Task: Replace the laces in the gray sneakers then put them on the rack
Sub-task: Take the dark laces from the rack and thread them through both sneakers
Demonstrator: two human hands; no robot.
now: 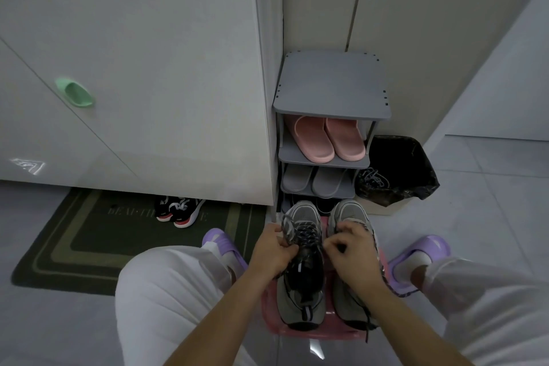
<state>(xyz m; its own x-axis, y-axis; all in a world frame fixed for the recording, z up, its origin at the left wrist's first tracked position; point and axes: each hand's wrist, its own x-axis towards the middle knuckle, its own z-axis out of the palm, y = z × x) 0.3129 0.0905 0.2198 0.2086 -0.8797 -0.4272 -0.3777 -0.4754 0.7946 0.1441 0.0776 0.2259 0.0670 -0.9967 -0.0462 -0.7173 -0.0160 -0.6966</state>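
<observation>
Two gray sneakers stand side by side on a pink stool (269, 309) between my knees, toes toward the rack. The left gray sneaker (301, 282) carries a dark speckled lace (306, 233) threaded across its eyelets. My left hand (271, 249) pinches the lace at the sneaker's left side. My right hand (352, 249) pinches the other end at the right side, lying over the right gray sneaker (349, 212). The gray shoe rack (329, 83) stands just beyond the sneakers, against the wall.
The rack holds pink slippers (329, 138) and gray slippers (315, 180) on its shelves. A bin with a black bag (398, 169) and old laces (372, 178) stands to its right. Black sneakers (178, 211) lie on a green mat (74, 241) under the white cabinet.
</observation>
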